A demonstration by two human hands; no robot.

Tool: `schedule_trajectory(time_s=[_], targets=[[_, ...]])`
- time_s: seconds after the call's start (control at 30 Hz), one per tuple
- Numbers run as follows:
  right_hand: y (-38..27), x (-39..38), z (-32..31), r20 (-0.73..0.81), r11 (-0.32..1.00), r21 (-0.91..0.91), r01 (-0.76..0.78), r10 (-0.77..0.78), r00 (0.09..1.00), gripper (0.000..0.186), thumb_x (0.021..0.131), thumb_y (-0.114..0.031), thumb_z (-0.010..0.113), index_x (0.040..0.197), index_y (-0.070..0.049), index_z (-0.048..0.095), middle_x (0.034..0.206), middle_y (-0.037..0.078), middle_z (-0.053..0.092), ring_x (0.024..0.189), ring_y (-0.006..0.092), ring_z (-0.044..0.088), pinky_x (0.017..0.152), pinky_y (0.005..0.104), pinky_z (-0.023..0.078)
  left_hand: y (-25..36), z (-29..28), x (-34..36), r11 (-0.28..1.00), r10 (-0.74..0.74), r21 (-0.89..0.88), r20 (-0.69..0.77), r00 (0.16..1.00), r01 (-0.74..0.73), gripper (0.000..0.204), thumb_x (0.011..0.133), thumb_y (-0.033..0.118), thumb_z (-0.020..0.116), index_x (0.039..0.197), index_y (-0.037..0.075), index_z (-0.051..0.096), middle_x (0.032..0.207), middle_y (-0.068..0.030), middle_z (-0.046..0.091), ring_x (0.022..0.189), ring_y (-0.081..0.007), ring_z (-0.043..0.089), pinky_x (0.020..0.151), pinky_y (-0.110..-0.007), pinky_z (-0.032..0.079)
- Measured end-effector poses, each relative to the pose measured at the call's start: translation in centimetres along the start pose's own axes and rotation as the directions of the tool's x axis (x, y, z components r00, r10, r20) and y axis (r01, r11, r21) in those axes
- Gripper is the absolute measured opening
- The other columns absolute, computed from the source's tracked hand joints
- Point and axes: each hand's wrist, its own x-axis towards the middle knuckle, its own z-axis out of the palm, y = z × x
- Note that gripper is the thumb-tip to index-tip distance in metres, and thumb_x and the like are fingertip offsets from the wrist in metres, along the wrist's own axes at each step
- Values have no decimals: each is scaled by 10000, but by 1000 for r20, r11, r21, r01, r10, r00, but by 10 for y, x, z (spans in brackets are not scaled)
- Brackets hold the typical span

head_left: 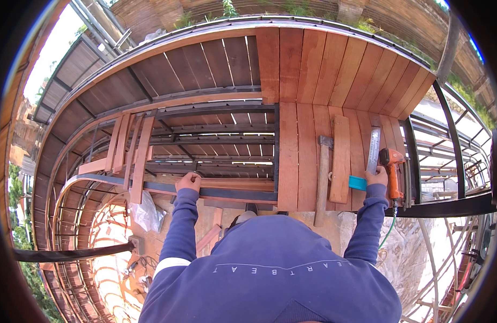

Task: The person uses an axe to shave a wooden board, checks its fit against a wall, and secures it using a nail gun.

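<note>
Head view — hands [189, 182] on smooth reddish planks [306, 156]

a crumpled clear plastic bag [146, 211] hangs below the frame at lower left; no labels, signs or screens.

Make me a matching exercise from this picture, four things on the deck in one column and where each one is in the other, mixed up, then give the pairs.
Things:
1. wooden-handled hammer
2. orange power tool with a green hose
3. clear plastic bag
4. loose short reddish plank

Places:
A. below the steel frame, near the person's left sleeve
B. far right of the laid boards, just right of the right hand
C. flat on the boards between the hammer and the metal square ruler
D. on the laid boards, just left of the loose plank

Pairs: 1-D, 2-B, 3-A, 4-C
</note>
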Motion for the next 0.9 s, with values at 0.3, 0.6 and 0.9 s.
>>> schedule_trajectory(time_s=[0.3, 0.6, 0.9], targets=[[-188, -99, -47, -21, 791, 471, 391, -433, 901, 160, 876, 1, 655, 1023, -8, 590, 824, 38, 640, 743, 93, 599, 655, 251, 476, 222, -11, -17, 678, 678, -519, 166, 716, -521, 302, 863, 170, 711, 1110, 7, 650, 1058, -134, 676, 949, -259, 672, 852, -350, 528], [-281, -144, 127, 270, 583, 787, 202, -620, 736, 226, 855, -57, 719, 1051, 1, 622, 869, 87, 656, 792, 155, 637, 701, 291, 527, 225, 15, 39, 676, 734, -496, 516, 441, -545, 214, 834, 216, 735, 964, 49, 700, 916, -163, 679, 895, -370, 651, 805, -426, 516], [-210, -69, 178, 77, 809, -94, 581, -576, 814, 489, 812, -319, 699, 1179, -17, 587, 1271, 175, 521, 1228, 391, 444, 1038, 484, 381, 191, 61, 206, 598, 772, -12, 280, 571, -802, 324, 869, 302, 689, 1048, 36, 640, 988, -208, 644, 938, -414, 618, 816, -470, 503]])
